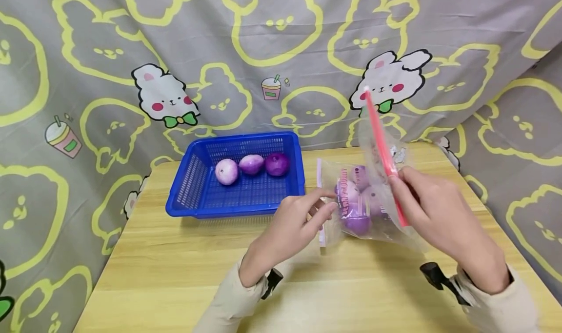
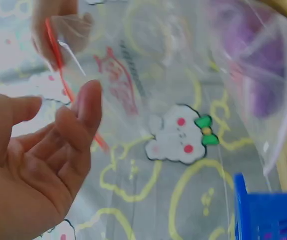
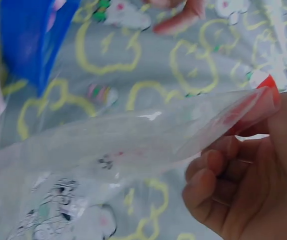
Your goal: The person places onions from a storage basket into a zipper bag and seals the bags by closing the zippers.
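Observation:
My right hand [image 1: 443,221] pinches a clear zip bag by its red top strip [image 1: 381,138], which stands tilted above the table. In the right wrist view the bag's clear film [image 3: 108,140] stretches away from the thumb and fingers. My left hand [image 1: 291,225] is loosely bent with nothing in its grasp; its fingertips overlap the pale-edged side of another clear bag [image 1: 329,230] in the head view. Several purple onions [image 1: 357,223] show through that bag, which lies on the table. The left wrist view has the left hand [image 2: 48,155] before the red strip.
Left of the bags, a blue plastic basket [image 1: 193,212] holds three purple onions [image 1: 251,164]. Both stand on a light wooden table [image 1: 175,274]. A grey curtain with cartoon prints [image 1: 263,45] hangs behind the table and along its sides.

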### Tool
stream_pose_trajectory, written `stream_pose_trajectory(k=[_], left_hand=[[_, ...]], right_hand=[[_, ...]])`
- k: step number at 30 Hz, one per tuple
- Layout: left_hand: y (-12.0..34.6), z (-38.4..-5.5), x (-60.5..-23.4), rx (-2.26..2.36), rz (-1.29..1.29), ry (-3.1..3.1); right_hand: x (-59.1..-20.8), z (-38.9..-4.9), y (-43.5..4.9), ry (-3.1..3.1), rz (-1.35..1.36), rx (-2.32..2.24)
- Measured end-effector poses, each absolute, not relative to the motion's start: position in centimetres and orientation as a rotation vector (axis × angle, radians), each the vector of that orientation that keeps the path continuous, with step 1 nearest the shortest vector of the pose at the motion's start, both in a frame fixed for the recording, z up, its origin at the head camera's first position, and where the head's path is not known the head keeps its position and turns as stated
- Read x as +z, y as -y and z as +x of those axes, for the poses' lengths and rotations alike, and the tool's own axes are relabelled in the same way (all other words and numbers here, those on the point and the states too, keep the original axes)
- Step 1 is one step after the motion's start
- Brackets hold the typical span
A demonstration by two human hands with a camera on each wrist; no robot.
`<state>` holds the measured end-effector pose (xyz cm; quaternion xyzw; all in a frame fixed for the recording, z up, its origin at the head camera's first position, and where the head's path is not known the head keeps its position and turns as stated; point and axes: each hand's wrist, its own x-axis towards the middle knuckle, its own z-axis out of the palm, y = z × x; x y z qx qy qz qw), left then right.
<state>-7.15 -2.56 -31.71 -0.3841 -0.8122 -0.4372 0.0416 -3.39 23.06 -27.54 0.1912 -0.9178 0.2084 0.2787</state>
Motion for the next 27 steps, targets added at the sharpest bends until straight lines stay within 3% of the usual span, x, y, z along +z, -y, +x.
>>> stream_pose_trajectory(k=[11, 19, 27], left_hand=[[4.2, -6.6, -30.7, -2.223, -1.142, 2.148], [3.5, -7.1, -31.3, -2.363, -0.815, 2.127], [3.3, -7.1, -31.8, -2.374, -0.896, 2.115]], right_hand=[[-27.2, -3.0, -16.9, 2.607, 0.814, 0.813], [-27.9, -3.3, -15.5, 2.716, 0.925, 0.914], [-28.3, -3.7, -15.2, 2.694, 0.812, 0.954]])
